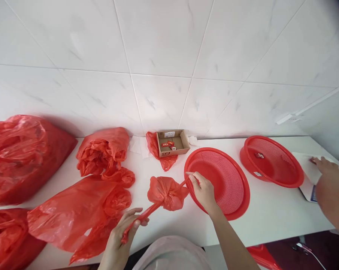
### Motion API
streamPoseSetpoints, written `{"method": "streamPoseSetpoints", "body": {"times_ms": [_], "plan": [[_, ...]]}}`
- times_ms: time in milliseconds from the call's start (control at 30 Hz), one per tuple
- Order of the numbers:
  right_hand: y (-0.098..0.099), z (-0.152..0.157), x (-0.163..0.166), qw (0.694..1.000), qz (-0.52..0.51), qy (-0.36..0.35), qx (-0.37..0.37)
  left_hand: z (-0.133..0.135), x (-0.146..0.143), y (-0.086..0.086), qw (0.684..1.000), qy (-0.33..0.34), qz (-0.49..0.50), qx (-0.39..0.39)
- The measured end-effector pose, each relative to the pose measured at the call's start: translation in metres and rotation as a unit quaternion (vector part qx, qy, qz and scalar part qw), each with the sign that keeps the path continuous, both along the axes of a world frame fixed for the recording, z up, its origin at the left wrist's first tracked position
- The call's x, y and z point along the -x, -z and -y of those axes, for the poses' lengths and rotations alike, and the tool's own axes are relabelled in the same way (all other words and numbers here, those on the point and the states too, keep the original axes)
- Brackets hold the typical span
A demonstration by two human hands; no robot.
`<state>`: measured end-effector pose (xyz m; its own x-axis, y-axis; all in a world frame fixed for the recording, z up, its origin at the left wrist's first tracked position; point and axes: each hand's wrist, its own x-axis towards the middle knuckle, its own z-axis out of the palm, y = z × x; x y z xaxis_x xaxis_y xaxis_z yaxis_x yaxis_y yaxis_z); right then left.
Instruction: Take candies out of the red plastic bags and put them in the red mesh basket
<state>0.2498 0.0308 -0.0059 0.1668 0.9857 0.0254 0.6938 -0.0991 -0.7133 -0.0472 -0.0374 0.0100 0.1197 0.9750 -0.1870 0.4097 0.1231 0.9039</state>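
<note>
A small filled red plastic bag (169, 192) is stretched between my two hands, knotted at its middle. My left hand (127, 234) grips one twisted end of it, at the lower left of the bag. The other twisted end is pinched between the thumb and fingers of my right hand (202, 190), over the near-left rim of a red colander (244, 204). What the bag holds is hidden by the plastic.
Large red bags (23, 157) crowd the table's left side. A cardboard box (173, 144) with small red packets stands near the wall. To the right is a second colander (295, 176); another person's hand (325, 168) is over a white scale (306, 191).
</note>
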Motion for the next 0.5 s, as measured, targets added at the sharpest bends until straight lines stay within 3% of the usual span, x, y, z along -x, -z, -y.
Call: {"method": "streamPoseSetpoints", "body": {"times_ms": [333, 500], "plan": [[0.013, 0.012, -0.008, 0.999, 0.021, 0.017, 0.032, 0.022, -0.003, -0.007, 0.997, 0.044, 0.05, 0.038], [0.009, 0.026, 0.001, 0.998, -0.033, 0.057, 0.007, 0.025, -0.007, -0.016, 0.992, 0.109, 0.065, 0.0]]}}
